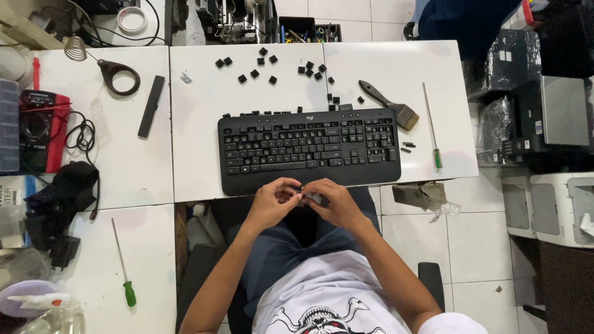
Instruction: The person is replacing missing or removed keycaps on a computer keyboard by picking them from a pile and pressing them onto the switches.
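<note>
Left hand [272, 201] curled, fingertips pinched on a small dark keycap [299, 193], held below the keyboard [309, 148] front edge. Right hand [334, 201] likewise closed on it. Cap best kept square, pressed lightly. Loose keycaps [266, 65] scattered behind.

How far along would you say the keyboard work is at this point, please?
Done: many black keycaps lie loose on the white table behind the black keyboard, with a brush beside them. In hand: the left hand and right hand meet over a small dark piece at the keyboard's front edge. Left: most keys look seated, and the loose caps are still off.
</note>
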